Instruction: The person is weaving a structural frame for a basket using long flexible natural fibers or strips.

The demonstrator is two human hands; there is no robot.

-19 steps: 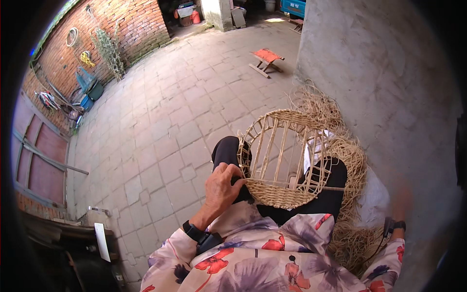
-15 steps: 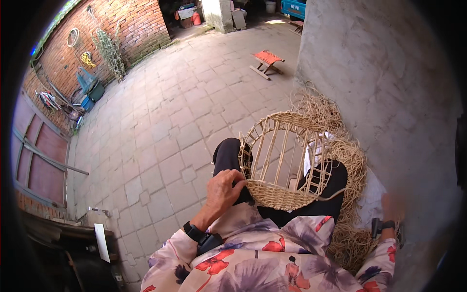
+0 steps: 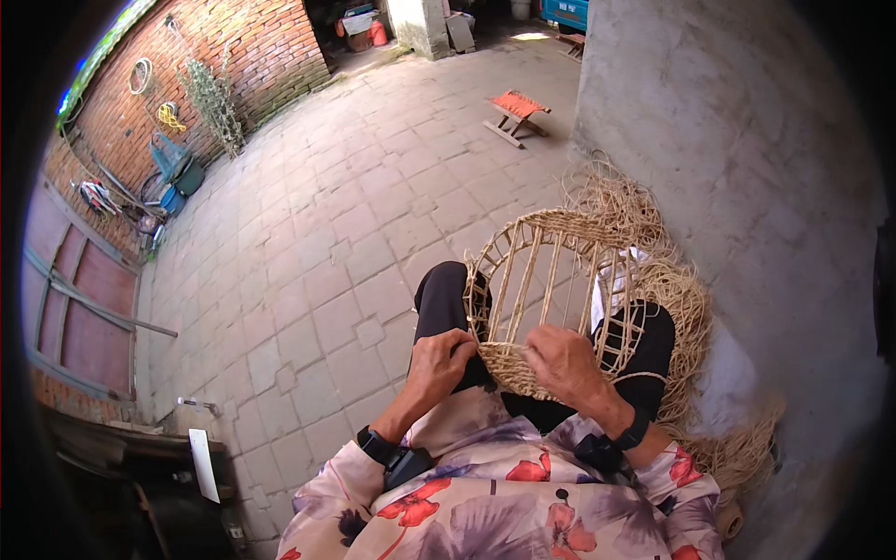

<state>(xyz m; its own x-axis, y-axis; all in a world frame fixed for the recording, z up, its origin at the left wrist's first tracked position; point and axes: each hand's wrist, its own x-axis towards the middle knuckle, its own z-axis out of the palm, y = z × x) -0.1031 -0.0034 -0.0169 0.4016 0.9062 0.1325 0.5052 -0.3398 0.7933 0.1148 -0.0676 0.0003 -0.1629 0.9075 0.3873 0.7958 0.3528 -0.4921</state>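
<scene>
A round, open-framed basket of twisted straw cord lies across my lap, with a woven near band and parallel cords spanning its middle. At the left end of that band, my left hand pinches the weave between thumb and fingers. My right hand is over the same band, fingers curled together close to the weave; what they hold, if anything, is hidden. A loose cord end sticks out to the right of the basket.
Heaps of straw cord lie on my right along the grey wall. A white sheet shows beside them. Ahead on the paving stands a folding stool with an orange seat. A dark wooden piece of furniture is at lower left.
My right hand has come in from the far right, by the wall, to the basket's near band. My left hand keeps its pinch on the band.
</scene>
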